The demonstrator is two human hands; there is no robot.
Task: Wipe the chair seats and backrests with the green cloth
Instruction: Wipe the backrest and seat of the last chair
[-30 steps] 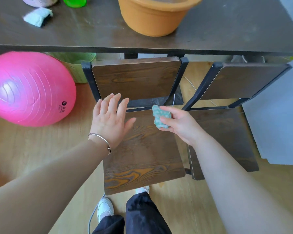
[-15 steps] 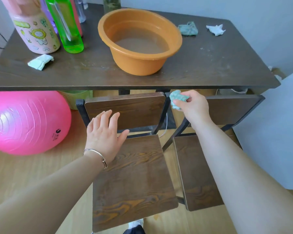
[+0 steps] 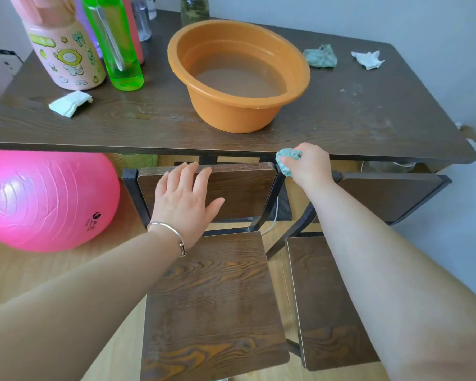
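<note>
Two dark wooden chairs with black metal frames stand side by side in front of the table. My left hand (image 3: 186, 200) lies flat with spread fingers over the backrest (image 3: 242, 188) of the left chair, above its seat (image 3: 212, 306). My right hand (image 3: 311, 166) grips a bunched green cloth (image 3: 285, 160) at the top right corner of that backrest, just under the table edge. The right chair's seat (image 3: 322, 303) and backrest (image 3: 388, 196) are partly covered by my right forearm.
The dark table (image 3: 368, 119) holds an orange basin (image 3: 239, 75) of murky water, a green bottle (image 3: 116, 42), a pink patterned bottle (image 3: 63, 50), a folded white pad (image 3: 70, 103), another green rag (image 3: 320, 56) and a crumpled tissue (image 3: 368, 59). A pink exercise ball (image 3: 44, 199) sits at the left.
My right hand rose with the cloth from the left seat to the backrest's top right corner. My left hand moved up onto the backrest. The view tilted up to the tabletop.
</note>
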